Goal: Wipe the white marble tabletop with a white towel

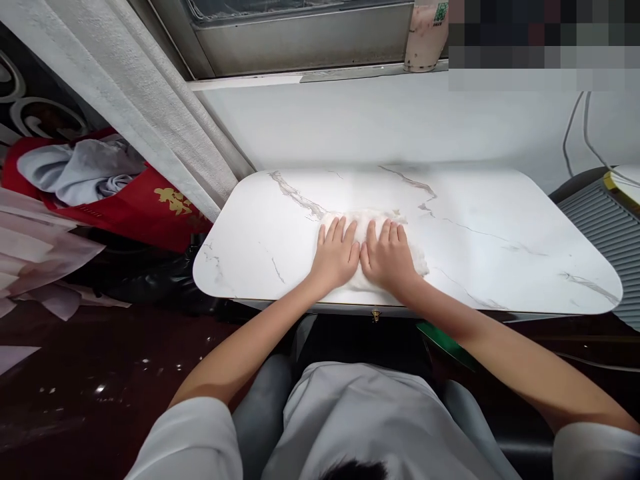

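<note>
The person's left hand (336, 259) and right hand (389, 259) are lying palm down on a thin, white, fluffy-looking cloth (363, 228); the cloth is resting near the middle of a white, grey-veined tabletop with rounded corners (490, 257); the fingers are extending forward, slightly spread and gripping nothing, with the thumbs nearly meeting; the step in hand is seemingly flattening or smoothing the cloth; the next move is probably calling for light, even palm pressure, without bunching its edges.
</note>
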Available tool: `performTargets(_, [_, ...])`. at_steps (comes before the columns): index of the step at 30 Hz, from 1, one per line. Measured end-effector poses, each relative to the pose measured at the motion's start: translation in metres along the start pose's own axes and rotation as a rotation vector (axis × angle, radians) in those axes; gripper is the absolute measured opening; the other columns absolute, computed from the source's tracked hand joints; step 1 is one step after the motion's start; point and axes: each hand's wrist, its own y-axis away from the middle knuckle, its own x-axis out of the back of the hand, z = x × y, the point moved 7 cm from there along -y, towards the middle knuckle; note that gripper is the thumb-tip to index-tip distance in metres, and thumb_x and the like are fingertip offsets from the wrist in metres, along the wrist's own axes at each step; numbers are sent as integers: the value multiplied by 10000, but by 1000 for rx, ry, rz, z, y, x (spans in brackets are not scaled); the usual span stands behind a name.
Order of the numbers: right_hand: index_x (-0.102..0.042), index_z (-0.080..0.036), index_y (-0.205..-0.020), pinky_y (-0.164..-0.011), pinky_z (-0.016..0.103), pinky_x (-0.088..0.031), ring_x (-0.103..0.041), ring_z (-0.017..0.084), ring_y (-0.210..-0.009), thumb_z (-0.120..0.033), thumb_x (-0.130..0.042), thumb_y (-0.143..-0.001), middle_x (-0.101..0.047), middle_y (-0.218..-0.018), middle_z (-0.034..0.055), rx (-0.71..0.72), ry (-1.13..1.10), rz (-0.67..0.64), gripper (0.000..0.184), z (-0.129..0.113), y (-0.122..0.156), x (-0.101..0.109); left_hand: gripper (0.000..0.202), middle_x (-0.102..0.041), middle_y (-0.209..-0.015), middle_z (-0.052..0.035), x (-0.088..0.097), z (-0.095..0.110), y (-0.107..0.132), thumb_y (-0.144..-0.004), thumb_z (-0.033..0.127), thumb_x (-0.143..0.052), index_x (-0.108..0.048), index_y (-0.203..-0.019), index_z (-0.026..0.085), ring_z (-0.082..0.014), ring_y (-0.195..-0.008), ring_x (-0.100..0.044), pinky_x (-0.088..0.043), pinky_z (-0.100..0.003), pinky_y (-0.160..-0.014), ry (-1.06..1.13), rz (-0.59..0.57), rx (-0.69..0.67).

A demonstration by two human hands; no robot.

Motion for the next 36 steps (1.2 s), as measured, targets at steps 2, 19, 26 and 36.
performTargets(2, [-407, 85, -1435, -1063, 596, -302, -494, 458, -1280, -319, -311, -959, -514, -1379, 350, 20, -20, 18, 632, -10, 18, 6, 521, -341, -1601, -119, 3, 1, 22, -999, 301, -281, -380, -1495, 172, -250, -1511, -230, -151, -483, -1246, 10, 14, 14])
performTargets(19, [-390, 54, -1433, -1046, 603, -267, -445, 451, -1316, -292, -268, -981, -476, -1408, 355, 158, -33, 4, 581, -59, -68, -11, 524, -341, -1603, -109, 21, -78, -11, -989, 265, -296, -386, -1492, 151, -244, -1505, -250, -161, -469, -1238, -3, 20, 219])
performTargets(26, [-386, 39, -1435, -1035, 641, -253, -415, 440, -1333, -265, -250, -986, -444, -1435, 355, 156, -132, 63, 559, -79, -167, -33, 509, -391, -1582, -56, 29, -148, -83, -982, 293, -299, -418, -1470, 210, -199, -1490, -284, -169, -424, -1238, 17, 100, 307])
performTargets(36, [-448, 24, -1373, -1047, 642, -227, -420, 436, -1327, -282, -288, -974, -458, -1416, 362, 49, -178, 88, 528, -92, -241, -44, 507, -449, -1540, -71, 35, -203, -151, -950, 269, -324, -458, -1434, 196, -203, -1447, -356, -207, -420, -1222, 44, 122, 229])
